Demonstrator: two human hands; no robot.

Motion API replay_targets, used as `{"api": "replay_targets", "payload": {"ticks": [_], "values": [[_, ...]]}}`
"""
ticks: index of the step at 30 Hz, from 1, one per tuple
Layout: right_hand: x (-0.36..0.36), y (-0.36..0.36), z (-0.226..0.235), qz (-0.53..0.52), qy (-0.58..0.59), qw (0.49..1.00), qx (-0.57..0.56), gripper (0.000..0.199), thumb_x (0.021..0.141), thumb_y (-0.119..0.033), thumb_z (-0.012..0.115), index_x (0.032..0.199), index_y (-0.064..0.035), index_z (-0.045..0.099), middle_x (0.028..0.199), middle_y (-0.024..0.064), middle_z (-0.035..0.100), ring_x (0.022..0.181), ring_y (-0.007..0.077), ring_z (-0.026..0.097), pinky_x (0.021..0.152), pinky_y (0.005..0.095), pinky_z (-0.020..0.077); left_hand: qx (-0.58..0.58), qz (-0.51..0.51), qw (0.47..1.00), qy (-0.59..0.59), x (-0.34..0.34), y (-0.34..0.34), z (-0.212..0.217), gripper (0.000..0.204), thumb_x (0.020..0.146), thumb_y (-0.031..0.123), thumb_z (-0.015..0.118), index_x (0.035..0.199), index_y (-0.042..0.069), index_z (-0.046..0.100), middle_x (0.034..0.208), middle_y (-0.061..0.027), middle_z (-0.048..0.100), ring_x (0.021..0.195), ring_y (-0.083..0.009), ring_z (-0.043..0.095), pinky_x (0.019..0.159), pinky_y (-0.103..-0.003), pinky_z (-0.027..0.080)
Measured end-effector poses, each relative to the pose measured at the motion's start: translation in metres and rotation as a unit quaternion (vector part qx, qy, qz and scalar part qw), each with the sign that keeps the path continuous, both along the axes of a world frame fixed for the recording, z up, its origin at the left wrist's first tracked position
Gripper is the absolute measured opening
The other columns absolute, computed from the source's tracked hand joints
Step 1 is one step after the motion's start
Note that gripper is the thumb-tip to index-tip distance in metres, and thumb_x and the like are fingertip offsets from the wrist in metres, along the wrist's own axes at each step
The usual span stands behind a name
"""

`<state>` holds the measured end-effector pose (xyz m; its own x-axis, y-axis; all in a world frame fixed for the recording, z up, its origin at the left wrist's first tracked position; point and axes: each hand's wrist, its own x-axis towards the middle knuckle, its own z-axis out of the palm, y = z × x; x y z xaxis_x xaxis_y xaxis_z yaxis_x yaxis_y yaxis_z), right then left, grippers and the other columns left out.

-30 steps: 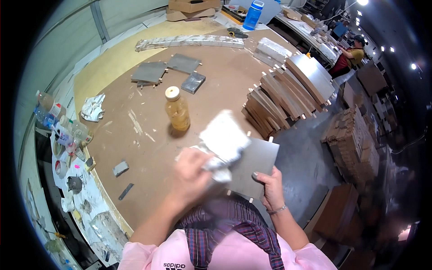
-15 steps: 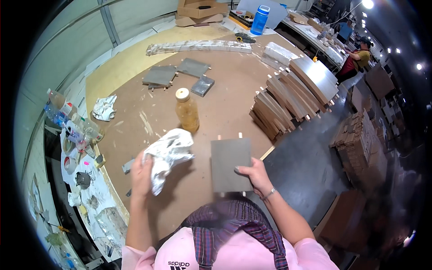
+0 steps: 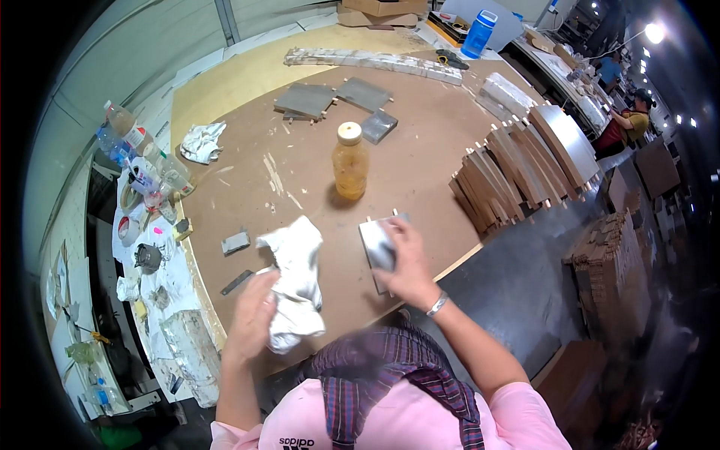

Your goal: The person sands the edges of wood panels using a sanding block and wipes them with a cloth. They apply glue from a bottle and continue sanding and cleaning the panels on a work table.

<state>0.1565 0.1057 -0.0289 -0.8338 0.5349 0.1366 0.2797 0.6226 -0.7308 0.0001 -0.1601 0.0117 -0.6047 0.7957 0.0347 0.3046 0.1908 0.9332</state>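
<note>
Your left hand (image 3: 253, 315) reaches forward, fingers closed on a crumpled, soft white cloth (image 3: 298, 274) that covers some fingertips. Your right hand (image 3: 409, 264) spans a thin, flat grey board (image 3: 370, 238), clamped between fingers and thumb, over the brown table (image 3: 424, 157) near its front edge. Blur and your hand obscure the board's face; small pale pegs (image 3: 394, 212) protrude.

We find dark lettering (image 3: 296, 442), upside down, on the pink shirt (image 3: 405, 405); the clear bottle's (image 3: 124, 120) red-marked label (image 3: 136, 136) is too small to read.
</note>
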Motion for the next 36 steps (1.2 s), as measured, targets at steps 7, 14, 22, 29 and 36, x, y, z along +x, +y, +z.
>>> {"api": "replay_targets", "payload": {"ticks": [7, 14, 22, 29, 36], "values": [[-0.014, -0.023, -0.009, 0.166, 0.038, 0.979, -0.11, 0.026, 0.078, -0.01, 0.071, 0.102, -0.0015, 0.068, 0.119, 0.0164, 0.06, 0.118, 0.0318, 0.051, 0.102, 0.0396, 0.0408, 0.014, -0.081, 0.99, 0.115, -0.012, 0.022, 0.044, 0.031, 0.091, 0.012, 0.047, 0.106, -0.007, 0.065, 0.106, -0.0199, 0.066, 0.104, -0.0348, 0.059, 0.095, -0.041, 0.044], [0.01, -0.01, 0.044, 0.079, 0.087, 0.769, -0.628, 0.017, 0.091, -0.015, 0.067, 0.094, 0.0021, 0.066, 0.081, -0.0014, 0.062, 0.072, 0.0048, 0.052, 0.065, 0.0197, 0.0418, -0.011, 0.094, 0.974, 0.207, -0.021, 0.025, 0.027, 0.025, 0.082, 0.004, 0.058, 0.104, -0.005, 0.065, 0.102, -0.0186, 0.066, 0.097, -0.0335, 0.062, 0.088, -0.038, 0.048], [-0.006, -0.029, 0.034, 0.066, 0.163, 0.659, -0.731, 0.018, 0.09, 0.0, 0.055, 0.106, 0.0041, 0.063, 0.095, 0.0072, 0.068, 0.086, 0.0153, 0.066, 0.08, 0.0283, 0.0538, 0.054, -0.104, 0.971, 0.208, 0.017, 0.079, 0.008, 0.067, 0.074, 0.026, 0.078, 0.13, -0.002, 0.054, 0.128, -0.0233, 0.056, 0.118, -0.0367, 0.055, 0.098, -0.043, 0.045], [-0.025, -0.016, 0.018, 0.055, 0.128, 0.724, -0.676, 0.017, 0.092, -0.007, 0.06, 0.104, 0.0047, 0.064, 0.096, 0.0083, 0.069, 0.087, 0.0149, 0.067, 0.079, 0.0283, 0.0551, 0.003, -0.091, 0.987, -0.13, 0.017, 0.063, -0.028, 0.025, 0.082, 0.01, 0.069, 0.102, -0.005, 0.067, 0.088, -0.0103, 0.068, 0.079, -0.0149, 0.062, 0.072, -0.03, 0.05], [-0.056, -0.022, 0.036, 0.083, 0.073, 0.807, -0.581, 0.054, 0.079, 0.007, 0.066, 0.131, 0.0039, 0.048, 0.097, 0.0064, 0.067, 0.087, 0.0116, 0.065, 0.08, 0.0249, 0.0526, 0.077, 0.093, 0.964, -0.238, 0.0, 0.056, -0.029, 0.017, 0.081, 0.001, 0.063, 0.097, -0.005, 0.067, 0.081, 0.0009, 0.064, 0.075, -0.0059, 0.057, 0.066, -0.023, 0.048]]}}
